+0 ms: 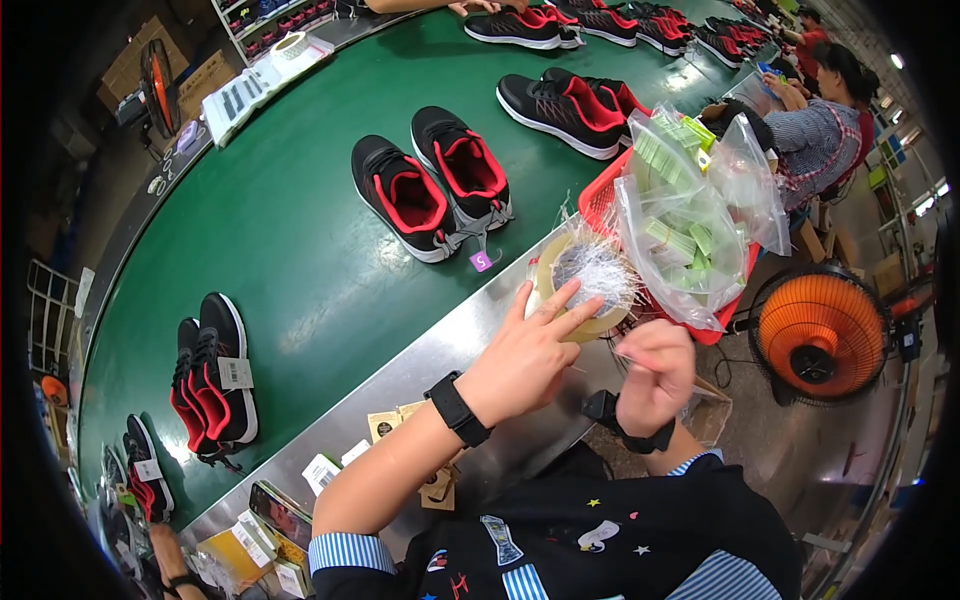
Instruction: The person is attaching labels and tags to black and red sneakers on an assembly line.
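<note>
Your left hand [527, 360] lies open with its fingers on the tape roll [578, 290] full of thin clear plastic threads [598, 266] by the green belt [300, 230], while your right hand [655, 370] pinches one thread.

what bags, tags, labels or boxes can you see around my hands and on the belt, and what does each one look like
Clear plastic bag: in the red basket right of the belt, full of pale green slips.
Small purple tag: square, hanging off the nearest black-and-red shoe pair.
White hang tag: rectangular, on the shoes at the belt's left.
Tan and white tags: on the steel edge by the left hand.
Cardboard boxes: brown, upper left.
</note>
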A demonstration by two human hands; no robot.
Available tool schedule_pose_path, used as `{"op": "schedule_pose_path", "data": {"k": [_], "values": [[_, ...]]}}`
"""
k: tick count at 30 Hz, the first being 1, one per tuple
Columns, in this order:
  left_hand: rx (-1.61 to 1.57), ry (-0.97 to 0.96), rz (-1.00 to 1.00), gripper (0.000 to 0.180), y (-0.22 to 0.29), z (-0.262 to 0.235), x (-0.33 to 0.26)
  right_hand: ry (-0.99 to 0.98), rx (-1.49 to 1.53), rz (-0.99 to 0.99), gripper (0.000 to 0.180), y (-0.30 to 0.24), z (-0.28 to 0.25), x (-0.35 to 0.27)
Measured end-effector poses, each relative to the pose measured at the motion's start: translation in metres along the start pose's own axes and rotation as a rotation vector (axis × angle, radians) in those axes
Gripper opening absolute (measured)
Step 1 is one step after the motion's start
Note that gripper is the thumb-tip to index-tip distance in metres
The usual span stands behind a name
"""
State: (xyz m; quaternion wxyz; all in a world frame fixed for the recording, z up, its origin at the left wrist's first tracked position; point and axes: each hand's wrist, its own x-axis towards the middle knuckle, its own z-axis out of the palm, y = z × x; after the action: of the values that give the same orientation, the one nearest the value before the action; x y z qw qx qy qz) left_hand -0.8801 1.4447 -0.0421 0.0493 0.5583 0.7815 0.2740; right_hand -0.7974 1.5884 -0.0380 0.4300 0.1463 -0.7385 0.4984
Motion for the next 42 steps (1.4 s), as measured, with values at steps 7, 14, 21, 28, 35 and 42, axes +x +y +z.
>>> {"op": "schedule_pose_path", "data": {"k": [7, 14, 21, 28, 35, 42], "values": [[-0.076, 0.11, -0.044, 0.008, 0.005, -0.011, -0.013, 0.151, 0.404, 0.111, 0.011, -0.022, 0.001, 0.023], [-0.578, 0.473, -0.454, 0.006, -0.006, -0.031, -0.041, -0.386, 0.155, 0.43, 0.021, -0.007, 0.02, 0.017], [-0.632, 0.585, -0.596, 0.009, -0.001, -0.028, -0.051, -0.451, 0.248, 0.671, 0.028, 0.006, 0.049, 0.01], [-0.556, 0.647, -0.597, 0.01, -0.001, -0.023, -0.045, -0.505, 0.125, 0.567, 0.031, 0.013, 0.052, 0.02], [-0.28, 0.66, -0.421, 0.011, -0.006, -0.018, -0.041, -0.549, 0.177, 0.604, 0.029, 0.02, 0.049, 0.023], [-0.313, 0.649, -0.436, 0.012, -0.008, -0.013, -0.034, -0.61, 0.162, 0.65, 0.028, 0.028, 0.042, 0.026]]}}
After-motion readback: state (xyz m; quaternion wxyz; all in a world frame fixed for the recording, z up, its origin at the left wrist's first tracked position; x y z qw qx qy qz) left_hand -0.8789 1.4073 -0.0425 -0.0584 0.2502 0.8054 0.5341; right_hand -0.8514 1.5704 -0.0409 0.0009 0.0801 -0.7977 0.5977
